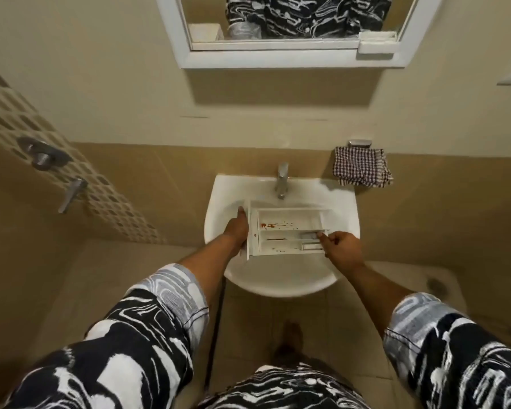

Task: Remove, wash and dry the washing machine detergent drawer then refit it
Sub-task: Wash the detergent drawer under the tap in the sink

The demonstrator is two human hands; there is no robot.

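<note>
Here's the detergent drawer (286, 231), a white moulded plastic tray, rectangular and split by thin walls into long compartments, held flat over the bowl of the basin (278, 281), just below the tap (282, 180). Reddish-brown smears and flecks dot the smooth compartment floors. The basin is glossy white ceramic, rounded at the front, and the tap is a short spout of dull metal. On the left, the left hand (235, 228) wraps the drawer's broad front panel, grip closed round its edge, with most of the fingers hidden behind the panel. On the right, the right hand (341, 245) keeps a narrow grip, thumb and fingers pinching the drawer's other end at a small grey insert. Blur smears that corner, so exactly which part is pinched is hard to make out. A checked cloth (362, 166), soft and rumpled, hangs on the tiled wall right of the tap. Up top, the white-framed mirror (278, 59) is cut off by the picture's edge, reflecting only a black-and-white patterned shirt.
</note>
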